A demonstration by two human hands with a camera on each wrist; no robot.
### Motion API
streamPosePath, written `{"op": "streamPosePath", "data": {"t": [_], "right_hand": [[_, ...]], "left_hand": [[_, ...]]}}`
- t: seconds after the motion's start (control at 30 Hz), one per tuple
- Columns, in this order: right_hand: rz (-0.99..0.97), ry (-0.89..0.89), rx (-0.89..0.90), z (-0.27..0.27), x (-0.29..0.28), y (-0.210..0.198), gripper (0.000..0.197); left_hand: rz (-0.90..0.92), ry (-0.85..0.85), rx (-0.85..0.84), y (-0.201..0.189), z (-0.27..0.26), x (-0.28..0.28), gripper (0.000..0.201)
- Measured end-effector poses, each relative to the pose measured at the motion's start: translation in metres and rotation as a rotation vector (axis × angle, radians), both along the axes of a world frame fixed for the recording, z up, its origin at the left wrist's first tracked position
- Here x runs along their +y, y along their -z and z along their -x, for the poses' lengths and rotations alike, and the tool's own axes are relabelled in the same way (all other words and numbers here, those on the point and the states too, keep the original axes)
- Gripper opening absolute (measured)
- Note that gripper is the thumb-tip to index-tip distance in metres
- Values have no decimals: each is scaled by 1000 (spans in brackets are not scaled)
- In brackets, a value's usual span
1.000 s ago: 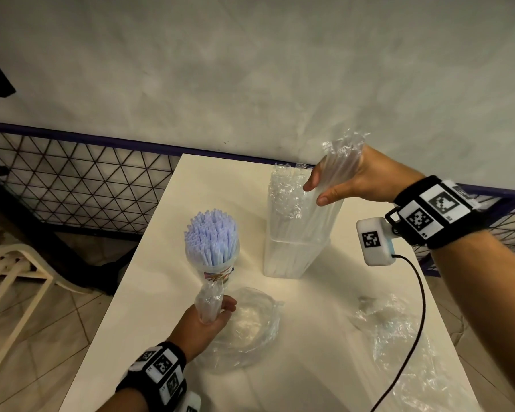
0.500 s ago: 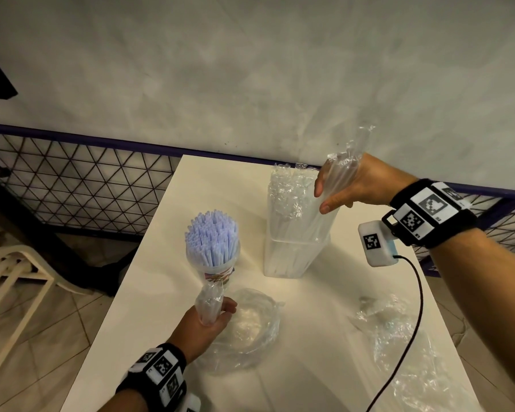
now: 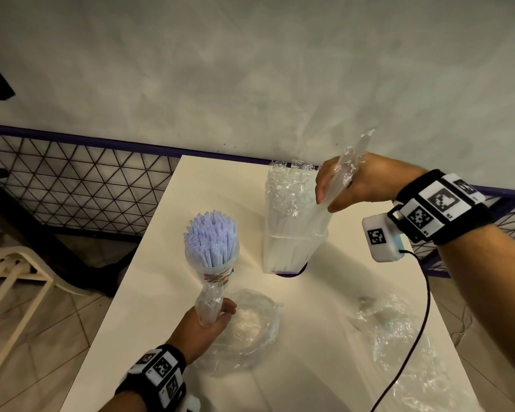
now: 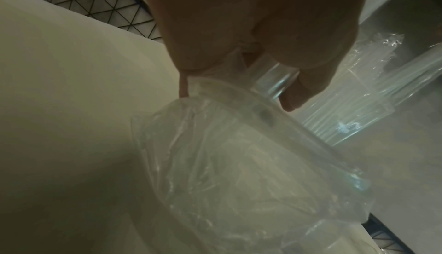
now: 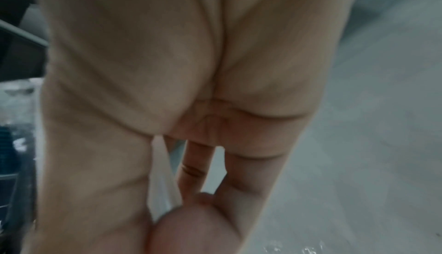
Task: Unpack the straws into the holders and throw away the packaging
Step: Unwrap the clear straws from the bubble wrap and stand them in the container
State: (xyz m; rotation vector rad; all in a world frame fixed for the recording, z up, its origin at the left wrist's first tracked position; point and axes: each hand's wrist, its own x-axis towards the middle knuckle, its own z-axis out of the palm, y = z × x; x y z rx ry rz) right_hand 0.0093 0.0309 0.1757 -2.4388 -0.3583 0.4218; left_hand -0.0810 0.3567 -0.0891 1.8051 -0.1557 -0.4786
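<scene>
My left hand (image 3: 211, 318) grips the lower end of a bundle of pale blue straws (image 3: 211, 242), still in its clear wrapper, and holds it upright above the table. In the left wrist view the left hand (image 4: 275, 54) curls round the wrapper's neck (image 4: 270, 80). A clear square holder (image 3: 292, 251) stands on the table, full of wrapped clear straws. My right hand (image 3: 339, 188) holds a packet of clear wrapped straws (image 3: 336, 188) that slants down into the holder. The right wrist view shows the right hand's fingers (image 5: 234, 182) against a strip of white plastic (image 5: 162, 178).
The white table (image 3: 173, 292) carries a round clear lid or dish (image 3: 247, 325) under plastic beside my left hand and a crumpled clear wrapper (image 3: 405, 346) at the right. A mesh fence (image 3: 81, 185) runs behind, and a white chair (image 3: 9, 278) stands at left.
The right hand has slid a little up and to the right along the clear straw packet, which now stands steeper. The left hand and its blue bundle stay put.
</scene>
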Motion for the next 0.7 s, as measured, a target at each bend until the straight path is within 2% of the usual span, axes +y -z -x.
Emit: {"op": "streamPosePath", "data": {"t": [0.3,0.5,0.57,0.7], "right_hand": [[-12,-20,39,-12,-3,17,27],[63,84,7,-8,-1,63,31],[77,107,-24,-6,-1,75,37],[49,190,-54,-3,-7,65,73]], "left_hand": [[-4,1,1,1,0,0,18],[-15,12,3,3,-2,2,17],[-20,13,-3,3,-2,2,17],[-20,14,-15,3,-1,3,16]]}}
